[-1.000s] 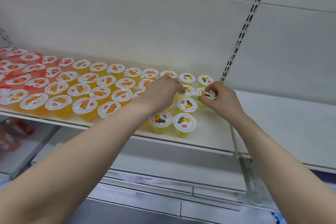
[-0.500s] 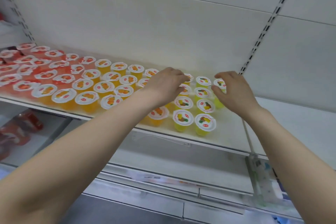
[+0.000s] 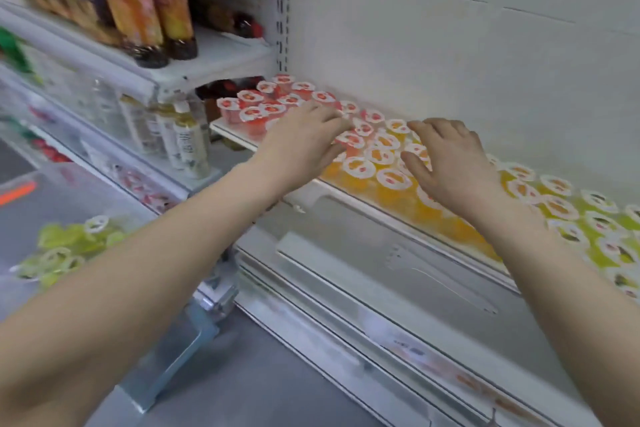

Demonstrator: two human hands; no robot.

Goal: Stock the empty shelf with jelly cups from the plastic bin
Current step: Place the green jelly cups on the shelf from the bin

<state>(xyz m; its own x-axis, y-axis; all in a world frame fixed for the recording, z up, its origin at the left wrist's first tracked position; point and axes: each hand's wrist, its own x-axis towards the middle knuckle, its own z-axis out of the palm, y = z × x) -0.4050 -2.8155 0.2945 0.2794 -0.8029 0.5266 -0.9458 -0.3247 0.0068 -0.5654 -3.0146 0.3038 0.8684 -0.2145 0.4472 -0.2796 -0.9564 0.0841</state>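
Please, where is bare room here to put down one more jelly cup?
Bare: the jelly shelf's narrow front left corner, beside the red cups; the upper shelf right of the bottles. Crowded: orange cups between the left hand and right hand.

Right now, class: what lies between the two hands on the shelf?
Orange jelly cups fill the gap between left hand and right hand, per the head view.

It was a shop, a grocery aisle I think. White metal shelves (image 3: 221, 55) hung on a slotted upright (image 3: 282, 10), with labelled bottles (image 3: 152, 3) in rows above. Sealed jelly cups (image 3: 381, 149) were packed side by side, and printed strips (image 3: 408, 345) ran along the lower edges.
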